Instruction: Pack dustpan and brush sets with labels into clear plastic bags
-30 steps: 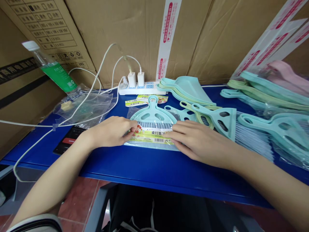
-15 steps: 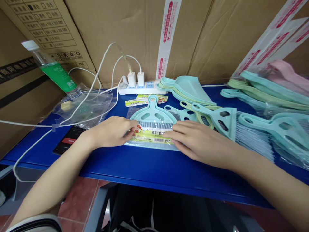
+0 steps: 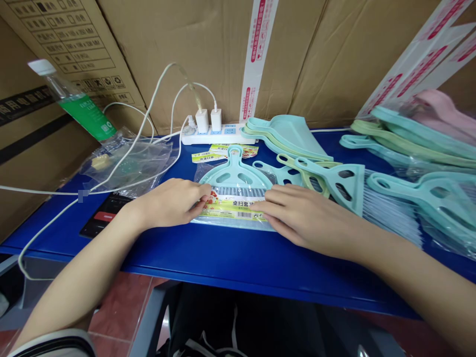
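Nearest you, the straight front edge of the blue, smooth-topped worktop [image 3: 223,255] runs across, with a broad strip of room between it and your hands. Your left hand [image 3: 176,202] curls its fingers onto the left side of the turquoise plastic dustpan-and-brush set in a clear bag [image 3: 235,181]; your right hand [image 3: 297,215] lies over its right side, fingers bent. You cannot tell from here whether either pinches the film. The set lies flat between them, handle pointing away, its yellow-green and white printed label [image 3: 238,213] across the lower part.

Beside your left forearm, a black, flat phone [image 3: 94,225] is partly covered. To your right, turquoise and green plastic brushes [image 3: 345,191] crowd close to the right hand, so there is little room that way. Beyond the handle lie yellow-green printed cards [image 3: 206,157], then a white, long power strip [image 3: 223,135] and stacked turquoise and green plastic dustpans [image 3: 297,134]. Brown cardboard boxes [image 3: 201,44] wall off the far edge.
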Demonstrator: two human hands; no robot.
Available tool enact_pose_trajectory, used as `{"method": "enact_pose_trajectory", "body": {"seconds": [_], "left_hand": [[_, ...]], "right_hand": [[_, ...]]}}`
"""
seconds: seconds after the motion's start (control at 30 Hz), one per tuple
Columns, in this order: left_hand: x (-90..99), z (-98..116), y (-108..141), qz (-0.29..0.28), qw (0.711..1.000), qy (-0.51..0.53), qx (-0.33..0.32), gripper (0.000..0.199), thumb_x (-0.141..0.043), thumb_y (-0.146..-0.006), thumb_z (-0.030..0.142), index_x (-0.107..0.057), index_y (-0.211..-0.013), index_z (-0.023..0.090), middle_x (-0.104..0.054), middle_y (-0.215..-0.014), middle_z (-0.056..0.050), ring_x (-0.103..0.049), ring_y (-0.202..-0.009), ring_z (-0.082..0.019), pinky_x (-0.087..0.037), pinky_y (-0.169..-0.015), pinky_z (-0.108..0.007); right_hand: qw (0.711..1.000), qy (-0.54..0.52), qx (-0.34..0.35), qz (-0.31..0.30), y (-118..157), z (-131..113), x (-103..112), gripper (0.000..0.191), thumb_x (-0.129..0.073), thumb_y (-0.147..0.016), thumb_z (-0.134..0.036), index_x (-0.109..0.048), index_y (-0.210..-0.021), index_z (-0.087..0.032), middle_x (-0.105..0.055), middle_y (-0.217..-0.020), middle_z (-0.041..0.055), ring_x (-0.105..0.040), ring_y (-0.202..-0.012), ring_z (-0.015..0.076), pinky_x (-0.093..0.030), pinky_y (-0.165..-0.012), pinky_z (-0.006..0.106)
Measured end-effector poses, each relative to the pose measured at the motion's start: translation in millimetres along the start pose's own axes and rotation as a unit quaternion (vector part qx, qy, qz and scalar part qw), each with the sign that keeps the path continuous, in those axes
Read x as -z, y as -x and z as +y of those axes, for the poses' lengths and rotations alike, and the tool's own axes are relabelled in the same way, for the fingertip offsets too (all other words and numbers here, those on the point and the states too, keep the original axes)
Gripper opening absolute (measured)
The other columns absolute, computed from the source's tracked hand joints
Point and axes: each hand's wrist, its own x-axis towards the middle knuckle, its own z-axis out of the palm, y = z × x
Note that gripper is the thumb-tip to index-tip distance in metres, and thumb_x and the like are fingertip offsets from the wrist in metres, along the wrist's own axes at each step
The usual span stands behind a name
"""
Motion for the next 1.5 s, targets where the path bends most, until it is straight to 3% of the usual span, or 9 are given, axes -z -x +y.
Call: {"method": "enact_pose_trajectory", "body": {"seconds": [0.83, 1.5], "left_hand": [[1.2, 4.7, -0.9, -0.035, 0.999, -0.021, 0.033, 0.014, -0.043, -0.097, 0.020, -0.053, -0.088, 0.019, -0.068, -0.080, -0.003, -0.062, -0.068, -0.019, -0.035, -0.059, -0.029], [0.5, 5.1, -1.1, -0.034, 0.998, -0.052, 0.029, 0.014, -0.042, -0.097, 0.021, -0.053, -0.089, 0.019, -0.068, -0.079, -0.003, -0.061, -0.065, -0.017, -0.035, -0.056, -0.029]], "right_hand": [[1.000, -0.001, 0.000, 0.000, 0.8, -0.6, 0.0, 0.029, -0.041, -0.096, -0.011, -0.070, -0.099, -0.016, -0.069, -0.085, 0.0080, -0.061, -0.079, 0.0217, -0.049, -0.072, 0.035], [1.000, 0.011, 0.003, -0.006, 1.3, -0.8, -0.2, 0.028, -0.042, -0.095, -0.010, -0.069, -0.100, -0.015, -0.069, -0.087, 0.0088, -0.061, -0.080, 0.0225, -0.049, -0.071, 0.036]]}}
